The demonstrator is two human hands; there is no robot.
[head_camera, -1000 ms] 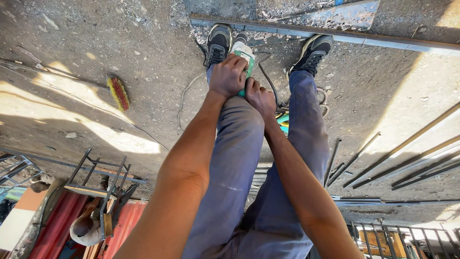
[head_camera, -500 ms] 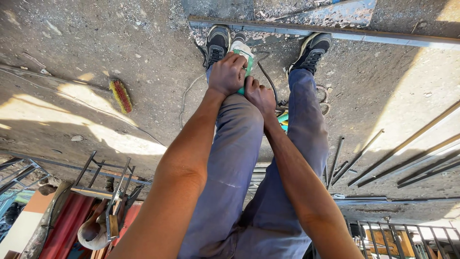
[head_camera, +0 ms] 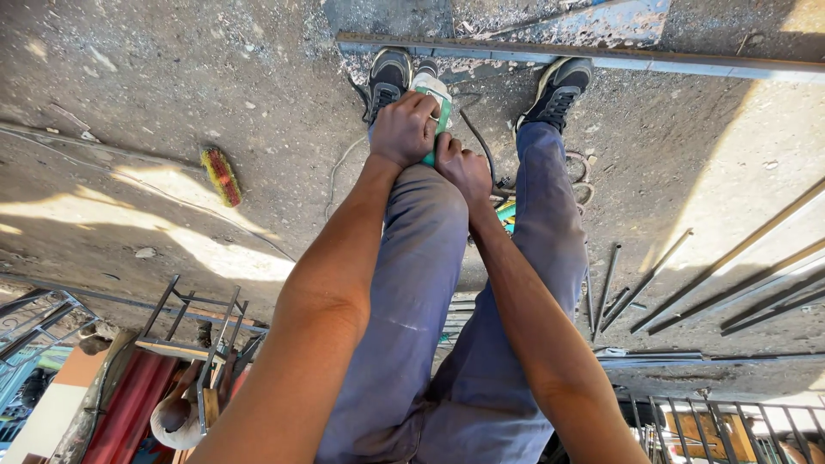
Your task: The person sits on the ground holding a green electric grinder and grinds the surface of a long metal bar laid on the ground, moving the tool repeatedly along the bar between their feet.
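both hands on a green and white handheld power tool (head_camera: 434, 103), looks like an angle grinder but mostly covered, so not sure. it sits low between the two dark sneakers (head_camera: 388, 79), just short of the long grey steel bar (head_camera: 687, 62) lying across the concrete floor (head_camera: 172, 103).

left hand (head_camera: 404, 129) wraps over the top of the body, fingers curled tight around it. right hand (head_camera: 462, 167) is behind and slightly lower, fingers closed on the rear of the body where the black cord (head_camera: 478, 142) exits. no spread on either hand.

long axis of the tool runs roughly along the line of the arms, away from the person: working end toward the steel bar, tail toward the knees. the head end is hidden by the left hand, so can't tell the exact tilt or whether it touches the bar.

handling, my read: rigid, moderately heavy for its size, hard plastic shell that could get slick with dust. two-hand hold on body plus tail is the sensible grip; keep off the head end and clear of the cord.

around: a red and yellow brush (head_camera: 222, 174) on the floor well to the left, thin dark steel rods (head_camera: 730, 275) scattered to the right, a metal frame (head_camera: 202, 318) lower left.
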